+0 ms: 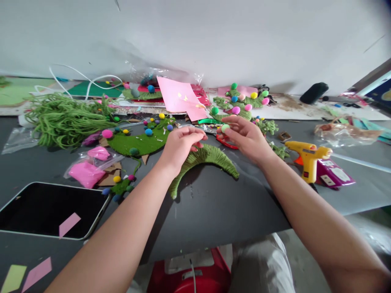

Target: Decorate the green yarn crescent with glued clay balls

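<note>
My right hand [248,136] pinches a pale green pom-pom [225,128] between thumb and fingers above the table. Facing it, my left hand [183,144] has its fingers curled in against the thumb; whether anything is in them I cannot make out. Below both hands lies a crescent wrapped in green yarn [210,156], its tips pointing toward me. My left wrist covers part of its left side. Just behind the right fingertips rest red-handled scissors [226,142], partly hidden.
A yellow glue gun [308,156] stands at the right beside a purple packet [334,173]. On the left are green yarn [69,118], a green felt piece [137,142], bagged pink material [87,174] and a black-screened tablet [51,209]. Pom-pom-trimmed pieces [244,99] and pink paper [180,95] lie behind.
</note>
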`<act>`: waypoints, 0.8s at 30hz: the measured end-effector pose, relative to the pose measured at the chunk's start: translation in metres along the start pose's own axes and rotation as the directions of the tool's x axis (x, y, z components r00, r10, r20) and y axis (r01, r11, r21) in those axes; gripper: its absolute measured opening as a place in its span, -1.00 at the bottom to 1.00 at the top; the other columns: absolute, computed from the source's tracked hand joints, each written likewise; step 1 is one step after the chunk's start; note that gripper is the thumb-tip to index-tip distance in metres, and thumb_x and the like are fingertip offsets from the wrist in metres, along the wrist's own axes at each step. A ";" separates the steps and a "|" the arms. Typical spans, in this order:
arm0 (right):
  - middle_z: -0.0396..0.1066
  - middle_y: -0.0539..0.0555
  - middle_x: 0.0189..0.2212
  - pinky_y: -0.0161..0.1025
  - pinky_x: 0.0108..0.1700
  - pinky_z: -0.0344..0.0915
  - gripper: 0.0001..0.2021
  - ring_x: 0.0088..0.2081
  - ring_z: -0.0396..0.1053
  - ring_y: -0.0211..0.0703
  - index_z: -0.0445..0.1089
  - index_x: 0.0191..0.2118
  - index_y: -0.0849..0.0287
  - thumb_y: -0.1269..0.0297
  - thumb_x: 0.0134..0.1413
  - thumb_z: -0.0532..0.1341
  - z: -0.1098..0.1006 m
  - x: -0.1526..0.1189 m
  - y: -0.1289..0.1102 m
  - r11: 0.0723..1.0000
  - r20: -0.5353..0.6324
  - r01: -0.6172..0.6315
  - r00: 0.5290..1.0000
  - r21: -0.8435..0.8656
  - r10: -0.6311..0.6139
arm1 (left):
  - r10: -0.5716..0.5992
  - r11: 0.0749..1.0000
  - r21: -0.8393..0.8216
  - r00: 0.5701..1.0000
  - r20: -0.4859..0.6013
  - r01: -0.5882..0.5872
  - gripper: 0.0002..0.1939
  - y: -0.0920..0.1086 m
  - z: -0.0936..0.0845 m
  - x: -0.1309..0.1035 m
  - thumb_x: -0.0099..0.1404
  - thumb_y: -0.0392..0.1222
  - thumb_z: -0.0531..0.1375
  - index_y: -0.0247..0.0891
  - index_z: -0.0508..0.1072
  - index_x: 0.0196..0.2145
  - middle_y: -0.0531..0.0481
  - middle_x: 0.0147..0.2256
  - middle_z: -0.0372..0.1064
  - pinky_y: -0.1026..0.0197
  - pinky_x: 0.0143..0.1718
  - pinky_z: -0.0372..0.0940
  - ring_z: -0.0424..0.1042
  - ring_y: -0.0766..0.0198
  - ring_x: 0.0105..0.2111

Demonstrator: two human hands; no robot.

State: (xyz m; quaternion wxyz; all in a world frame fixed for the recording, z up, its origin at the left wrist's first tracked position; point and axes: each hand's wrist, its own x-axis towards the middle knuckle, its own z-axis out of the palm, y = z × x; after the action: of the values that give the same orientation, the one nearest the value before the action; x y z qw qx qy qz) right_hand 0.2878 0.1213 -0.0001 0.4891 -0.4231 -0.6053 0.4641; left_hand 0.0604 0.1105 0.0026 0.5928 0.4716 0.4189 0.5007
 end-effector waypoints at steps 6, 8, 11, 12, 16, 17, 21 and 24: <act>0.45 0.03 -0.58 -0.25 -0.48 0.30 -0.46 -0.56 0.33 -0.24 0.50 -0.42 0.15 -0.31 0.20 0.32 0.001 -0.002 0.000 0.993 -0.024 -0.062 0.998 -0.105 0.060 | 0.001 1.000 0.000 1.000 0.001 -0.001 -0.90 -0.001 -0.001 0.000 0.19 -0.19 0.39 -0.26 0.63 -0.35 -0.03 -0.30 0.63 0.26 -0.36 0.25 0.49 0.32 -0.40; 0.59 0.04 -0.37 -0.25 -0.28 0.44 -0.59 -0.35 0.50 -0.19 0.52 -0.28 0.11 -0.13 0.06 0.51 0.002 -0.002 0.000 0.990 -0.060 0.045 0.997 -0.134 -0.053 | -0.001 1.000 0.004 1.000 0.001 0.001 -0.90 -0.001 0.000 0.000 0.19 -0.19 0.39 -0.26 0.63 -0.35 -0.03 -0.29 0.63 0.25 -0.36 0.25 0.49 0.32 -0.40; 0.66 0.04 -0.16 -0.21 -0.12 0.50 -0.56 -0.18 0.58 -0.13 0.50 -0.06 0.04 -0.05 0.05 0.54 0.002 -0.001 -0.001 0.998 -0.053 0.046 0.997 -0.039 -0.048 | -0.004 1.000 0.006 1.000 0.000 0.004 -0.90 -0.001 0.000 0.000 0.19 -0.19 0.39 -0.27 0.63 -0.35 -0.04 -0.30 0.63 0.25 -0.36 0.25 0.48 0.32 -0.40; 0.66 0.06 -0.23 -0.21 -0.20 0.50 -0.57 -0.27 0.58 -0.14 0.51 -0.07 0.06 -0.13 0.13 0.47 0.002 -0.001 -0.001 1.000 -0.032 -0.006 0.999 -0.008 0.006 | -0.004 1.000 0.006 1.000 -0.002 0.004 -0.90 -0.001 0.000 0.000 0.18 -0.19 0.39 -0.27 0.63 -0.35 -0.04 -0.30 0.62 0.25 -0.36 0.25 0.48 0.32 -0.40; 0.34 0.01 -0.70 -0.24 -0.57 0.17 -0.34 -0.67 0.21 -0.28 0.54 -0.43 0.16 -0.37 0.33 0.12 0.001 -0.002 -0.003 0.986 -0.037 -0.090 0.996 -0.141 0.086 | -0.002 1.000 0.005 1.000 -0.001 0.002 -0.89 0.000 0.000 0.000 0.18 -0.19 0.39 -0.27 0.63 -0.35 -0.06 -0.29 0.63 0.24 -0.36 0.25 0.48 0.30 -0.40; 0.31 -0.01 -0.71 -0.24 -0.56 0.14 -0.37 -0.66 0.18 -0.30 0.54 -0.44 0.16 -0.35 0.30 0.19 0.001 -0.002 -0.003 0.979 -0.057 -0.055 0.997 -0.198 0.045 | -0.001 1.000 0.005 1.000 -0.002 0.001 -0.89 0.000 0.000 0.000 0.18 -0.19 0.39 -0.27 0.63 -0.35 -0.06 -0.29 0.63 0.24 -0.36 0.25 0.48 0.30 -0.39; 0.59 0.01 -0.30 -0.26 -0.28 0.42 -0.56 -0.31 0.50 -0.19 0.60 -0.12 0.07 -0.09 0.00 0.55 0.004 -0.003 -0.003 0.983 -0.052 0.062 0.996 -0.175 -0.072 | -0.001 1.000 0.006 1.000 -0.005 0.001 -0.88 -0.001 0.000 0.001 0.18 -0.18 0.39 -0.27 0.63 -0.34 -0.05 -0.30 0.63 0.24 -0.36 0.25 0.48 0.31 -0.40; 0.62 0.06 -0.32 -0.22 -0.27 0.48 -0.54 -0.33 0.55 -0.15 0.57 -0.12 0.09 -0.22 0.13 0.43 0.004 -0.001 0.000 0.999 -0.031 -0.038 0.999 -0.027 0.037 | 0.002 1.000 0.007 1.000 0.000 -0.002 -0.88 -0.001 0.000 0.001 0.18 -0.18 0.39 -0.27 0.63 -0.34 -0.05 -0.30 0.63 0.25 -0.37 0.25 0.48 0.31 -0.40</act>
State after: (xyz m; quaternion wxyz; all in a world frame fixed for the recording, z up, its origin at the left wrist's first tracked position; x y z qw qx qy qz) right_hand 0.2843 0.1197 -0.0003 0.4836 -0.4483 -0.5960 0.4582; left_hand 0.0602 0.1112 0.0018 0.5907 0.4741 0.4202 0.4998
